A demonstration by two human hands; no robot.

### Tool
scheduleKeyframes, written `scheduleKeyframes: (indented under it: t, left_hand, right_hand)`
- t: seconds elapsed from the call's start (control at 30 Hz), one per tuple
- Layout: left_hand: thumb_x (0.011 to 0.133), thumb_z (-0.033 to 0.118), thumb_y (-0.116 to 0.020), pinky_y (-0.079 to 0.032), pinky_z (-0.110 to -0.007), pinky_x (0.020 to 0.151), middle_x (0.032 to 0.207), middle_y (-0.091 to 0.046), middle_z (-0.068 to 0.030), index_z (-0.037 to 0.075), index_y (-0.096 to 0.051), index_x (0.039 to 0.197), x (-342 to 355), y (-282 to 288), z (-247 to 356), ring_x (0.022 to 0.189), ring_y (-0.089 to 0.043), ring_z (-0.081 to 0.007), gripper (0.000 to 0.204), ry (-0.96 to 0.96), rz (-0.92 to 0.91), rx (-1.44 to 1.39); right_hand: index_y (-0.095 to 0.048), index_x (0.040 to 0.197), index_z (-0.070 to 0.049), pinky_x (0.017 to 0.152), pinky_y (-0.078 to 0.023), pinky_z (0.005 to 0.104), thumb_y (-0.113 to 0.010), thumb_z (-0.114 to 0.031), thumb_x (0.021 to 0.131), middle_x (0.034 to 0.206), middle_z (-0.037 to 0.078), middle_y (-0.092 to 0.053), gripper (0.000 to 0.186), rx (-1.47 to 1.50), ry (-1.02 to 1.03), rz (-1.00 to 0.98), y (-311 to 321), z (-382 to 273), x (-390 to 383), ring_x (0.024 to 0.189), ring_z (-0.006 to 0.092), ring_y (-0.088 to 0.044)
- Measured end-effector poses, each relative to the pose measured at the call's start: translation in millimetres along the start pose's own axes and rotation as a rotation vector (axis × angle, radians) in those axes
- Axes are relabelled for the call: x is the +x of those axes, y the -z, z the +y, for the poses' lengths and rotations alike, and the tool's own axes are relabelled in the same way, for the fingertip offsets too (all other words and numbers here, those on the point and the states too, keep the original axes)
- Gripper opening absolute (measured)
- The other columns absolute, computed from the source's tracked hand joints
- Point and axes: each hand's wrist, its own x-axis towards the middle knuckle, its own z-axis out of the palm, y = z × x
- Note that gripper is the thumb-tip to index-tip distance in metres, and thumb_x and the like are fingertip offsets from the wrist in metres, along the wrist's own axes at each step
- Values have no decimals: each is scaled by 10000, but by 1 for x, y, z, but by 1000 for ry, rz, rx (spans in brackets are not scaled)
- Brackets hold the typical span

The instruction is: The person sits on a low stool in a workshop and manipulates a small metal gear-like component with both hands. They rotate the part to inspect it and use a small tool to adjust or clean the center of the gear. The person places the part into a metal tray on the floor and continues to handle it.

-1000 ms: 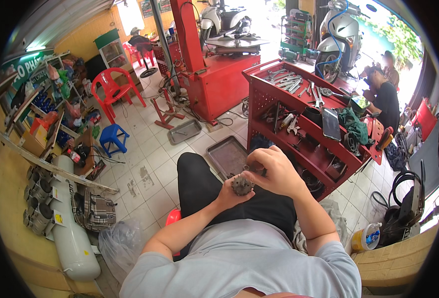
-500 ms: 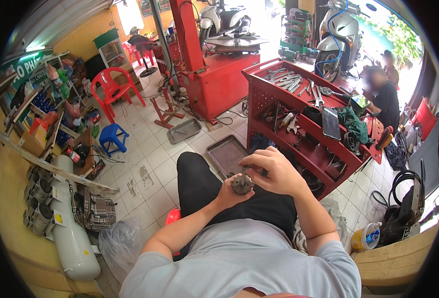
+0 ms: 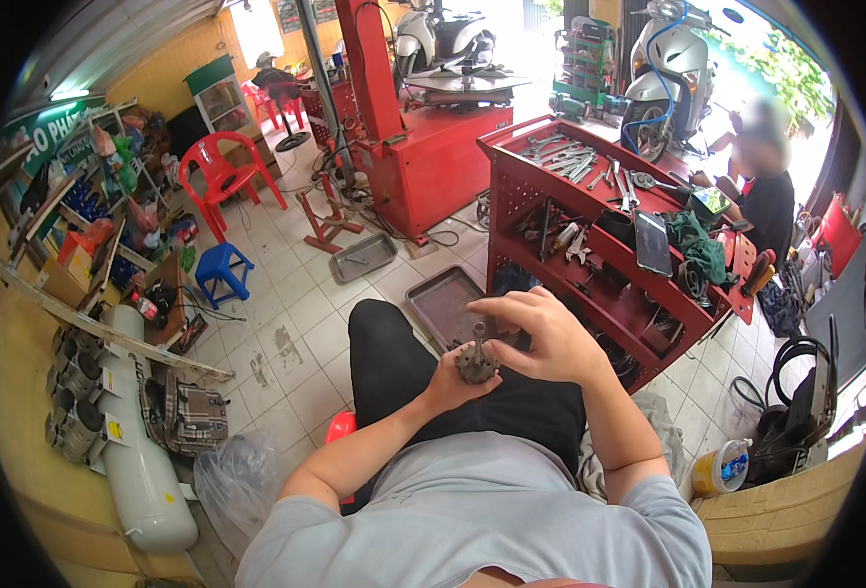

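Observation:
Low over my lap, my left hand (image 3: 449, 382) grips a dark round metal part (image 3: 477, 367) with holes in its face. A thin metal shaft (image 3: 480, 336) with a small ringed top stands up from it. My right hand (image 3: 541, 343) is open beside the shaft, index finger stretched out over its top and thumb close to the part; I cannot tell whether the thumb touches it.
A metal tray (image 3: 420, 312) lies beyond my knees. A red tool cart (image 3: 511, 201) with wrenches and a phone (image 3: 653, 245) is ahead-right. A blue stool (image 3: 223, 274) and red chair (image 3: 219, 176) are left. A person in black (image 3: 766, 216) sits at the right near scooters.
My right hand's fingers have loosened and spread from their curl over the part, uncovering the upright shaft. My left hand holds steady. The person at right has shifted slightly.

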Motion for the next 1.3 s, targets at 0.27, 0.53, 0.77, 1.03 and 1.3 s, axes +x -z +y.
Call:
scheduleKeyframes:
  t: [0.27,0.53,0.77,1.03,1.3]
  left_hand:
    - [771,122,-822,-502,-257,717,835,-651,7,67,-624,948,1,0,-1,769,-607,-78,271,-29,-18,2]
    - [765,127,-829,-509,-262,719,844,-658,3,62,-622,957,-1,-1,-8,774,-613,-80,289,-11,-29,-12]
    - [772,134,-824,-521,-270,724,832,-672,0,63,-622,967,-1,-1,1,764,-623,-81,290,-1,-29,31]
    - [777,124,-818,-518,-261,733,847,-671,10,62,-626,982,-2,0,0,777,-621,-76,287,9,-39,20]
    - [770,115,-822,-512,-258,739,857,-665,9,61,-628,979,0,-1,3,790,-617,-76,291,0,-35,2]
  right_hand:
    - [-665,968,-78,792,-428,345,-762,-291,801,828,43,-652,287,-25,-4,-40,2,1,0,802,229,-628]
    - [-659,945,-85,796,-428,347,-752,-276,811,797,41,-642,252,-71,-45,-107,6,2,-1,789,224,-623]
    - [-666,925,-85,778,-423,340,-745,-258,816,750,41,-632,219,-36,-40,-58,2,5,-2,729,219,-616]
    - [-664,964,-85,786,-421,336,-745,-253,811,760,37,-634,242,-20,-31,-52,-4,8,-1,735,204,-620]
    - [-655,960,-91,776,-406,333,-745,-286,815,769,49,-636,259,-31,-29,-64,-2,9,-2,760,209,-619]
